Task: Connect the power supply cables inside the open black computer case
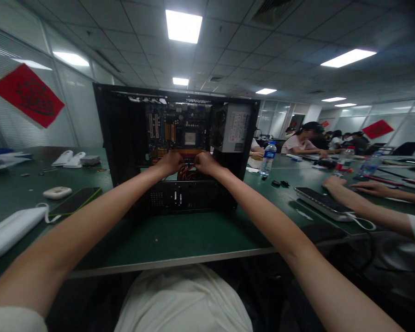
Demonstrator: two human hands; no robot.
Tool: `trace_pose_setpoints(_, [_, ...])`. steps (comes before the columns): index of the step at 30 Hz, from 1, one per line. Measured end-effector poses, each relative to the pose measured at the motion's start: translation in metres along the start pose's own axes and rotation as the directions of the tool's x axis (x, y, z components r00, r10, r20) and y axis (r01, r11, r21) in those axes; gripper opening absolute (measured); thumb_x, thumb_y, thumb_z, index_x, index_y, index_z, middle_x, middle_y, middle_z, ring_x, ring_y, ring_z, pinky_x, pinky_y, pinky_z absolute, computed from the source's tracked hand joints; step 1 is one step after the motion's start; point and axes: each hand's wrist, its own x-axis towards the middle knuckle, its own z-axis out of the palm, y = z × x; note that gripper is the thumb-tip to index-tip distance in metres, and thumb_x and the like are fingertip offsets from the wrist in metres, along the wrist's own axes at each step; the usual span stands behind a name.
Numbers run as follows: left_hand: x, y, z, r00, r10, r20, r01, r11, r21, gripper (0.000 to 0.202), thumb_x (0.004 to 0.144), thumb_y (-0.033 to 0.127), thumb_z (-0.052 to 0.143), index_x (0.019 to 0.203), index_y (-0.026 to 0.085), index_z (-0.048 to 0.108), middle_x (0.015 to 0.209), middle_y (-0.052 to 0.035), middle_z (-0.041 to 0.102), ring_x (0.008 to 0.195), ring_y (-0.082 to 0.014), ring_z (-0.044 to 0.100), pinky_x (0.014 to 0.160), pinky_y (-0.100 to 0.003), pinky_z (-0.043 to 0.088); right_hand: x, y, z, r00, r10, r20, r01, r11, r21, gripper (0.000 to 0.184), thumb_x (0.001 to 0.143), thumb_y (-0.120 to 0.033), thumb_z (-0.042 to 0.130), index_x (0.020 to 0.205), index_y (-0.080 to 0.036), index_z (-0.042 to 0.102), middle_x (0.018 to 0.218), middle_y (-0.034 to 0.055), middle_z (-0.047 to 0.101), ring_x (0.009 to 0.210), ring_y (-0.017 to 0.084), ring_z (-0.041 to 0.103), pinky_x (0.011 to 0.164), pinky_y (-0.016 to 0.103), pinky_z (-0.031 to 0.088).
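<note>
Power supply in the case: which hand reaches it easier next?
Right, probably: the right hand sits close below the power supply, while the left hand lies farther left, by the red cables.

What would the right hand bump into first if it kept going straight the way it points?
Probably the red cables beside the right hand inside the computer case, then the left hand; depth is unclear.

Left hand (171,162), right hand (204,163) inside case (124,138)

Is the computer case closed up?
No: the case is open on this side, the motherboard shows, and the left hand and right hand are inside by the red cables.
</note>
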Motion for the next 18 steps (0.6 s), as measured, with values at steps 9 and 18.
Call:
trace_pose_setpoints(9, [-0.003, 0.010, -0.003, 0.999, -0.035, 0.016, 0.035, 0.999, -0.006, 0.028, 0.090, 0.019, 0.055, 0.098, 0.011, 0.081, 0.096, -0.0156, 0.078, 0.086, -0.0230, 0.072, 0.073, -0.028, 0.049, 0.003, 0.001, -0.001, 0.997, 0.070, 0.027, -0.071, 0.997, 0.038, 0.020, 0.086, -0.010, 0.064, 0.099, -0.012, 0.080, 0.101, 0.0115, 0.078, 0.096, 0.020, 0.072, 0.079, 0.023, 0.050])
trace_pose_setpoints(18, [-0.007, 0.017, -0.008, 1.000, -0.023, 0.011, 0.023, 1.000, 0.001, 0.025, 0.088, 0.015, 0.055, 0.094, 0.011, 0.080, 0.096, -0.0156, 0.078, 0.087, -0.0226, 0.072, 0.078, -0.027, 0.051, 0.003, -0.001, -0.001, 0.998, 0.064, -0.004, -0.064, 0.997, 0.031, 0.021, 0.083, -0.007, 0.064, 0.095, -0.013, 0.081, 0.097, 0.0110, 0.079, 0.093, 0.019, 0.073, 0.074, 0.021, 0.050])
